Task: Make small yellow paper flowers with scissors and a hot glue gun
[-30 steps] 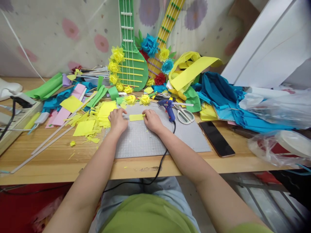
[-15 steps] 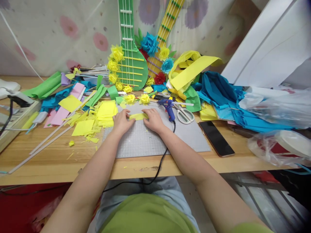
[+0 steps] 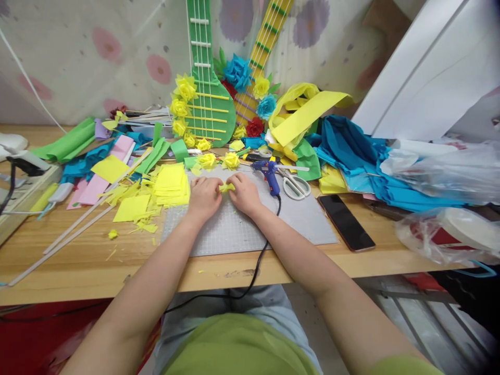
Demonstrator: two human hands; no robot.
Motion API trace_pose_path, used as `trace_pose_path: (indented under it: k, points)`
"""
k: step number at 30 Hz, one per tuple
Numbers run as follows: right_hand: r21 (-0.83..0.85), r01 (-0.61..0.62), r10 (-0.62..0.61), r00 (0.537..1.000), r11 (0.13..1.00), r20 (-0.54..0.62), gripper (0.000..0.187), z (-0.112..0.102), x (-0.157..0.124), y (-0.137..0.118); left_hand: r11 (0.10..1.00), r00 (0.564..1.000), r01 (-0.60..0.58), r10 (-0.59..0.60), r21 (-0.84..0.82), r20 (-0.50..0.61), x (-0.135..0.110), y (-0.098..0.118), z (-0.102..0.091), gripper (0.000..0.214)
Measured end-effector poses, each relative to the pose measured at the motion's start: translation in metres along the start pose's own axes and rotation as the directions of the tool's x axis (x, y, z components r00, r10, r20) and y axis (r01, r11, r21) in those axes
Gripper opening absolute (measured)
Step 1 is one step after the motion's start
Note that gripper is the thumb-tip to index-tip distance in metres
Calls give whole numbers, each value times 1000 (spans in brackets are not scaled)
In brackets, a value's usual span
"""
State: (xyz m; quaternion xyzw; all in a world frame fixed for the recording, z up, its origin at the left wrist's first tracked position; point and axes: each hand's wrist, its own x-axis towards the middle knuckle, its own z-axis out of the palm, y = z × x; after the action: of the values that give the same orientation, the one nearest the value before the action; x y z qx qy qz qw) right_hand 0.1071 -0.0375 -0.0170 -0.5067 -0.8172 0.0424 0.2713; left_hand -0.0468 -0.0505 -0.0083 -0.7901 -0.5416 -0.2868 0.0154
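Over the grey cutting mat (image 3: pixel 219 234), my left hand (image 3: pixel 204 197) and my right hand (image 3: pixel 244 194) are close together, fingers closed on a small strip of yellow crepe paper (image 3: pixel 225 187) between them. Most of the strip is hidden by the fingers. Right of my right hand lies a blue glue gun (image 3: pixel 269 174), its black cord running down over the mat. Scissors (image 3: pixel 296 186) with pale handles rest just past it. Beside my left hand is a stack of yellow paper squares (image 3: pixel 172 183). Two yellow paper flowers (image 3: pixel 231 160) sit just beyond my hands.
Behind stand a green paper lute (image 3: pixel 211 112) with yellow flowers and a yellow one (image 3: pixel 265 41). Blue crepe paper (image 3: pixel 347 146) is heaped at the right. A phone (image 3: pixel 347 221) lies right of the mat. Long white sticks (image 3: pixel 66 245) and yellow scraps (image 3: pixel 133 207) lie left.
My hands have drawn closer together, the left shifting right and curling in. The yellow strip, stretched flat before, now shows only as a short bunched piece between my fingers.
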Motion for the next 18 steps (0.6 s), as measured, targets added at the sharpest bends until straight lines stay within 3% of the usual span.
trace_pose_path:
  k: [6, 11, 14, 18]
  points:
    - [97, 2, -5, 999, 995, 38, 21, 3, 0, 2, 997, 997, -73, 73, 7, 33, -3, 11, -1, 25]
    - [245, 49, -33, 997, 968, -66, 23, 5, 2, 7, 995, 992, 92, -96, -47, -81, -2, 4, -7, 29]
    - [303, 80, -67, 996, 950, -55, 25, 8, 4, 14, 979, 972, 198, -203, -51, -118, -1, -7, -3, 23]
    - [314, 16, -31, 999, 949, 42, 23, 11, 6, 23, 985, 987, 152, -156, -84, -46, -1, -15, 4, 18]
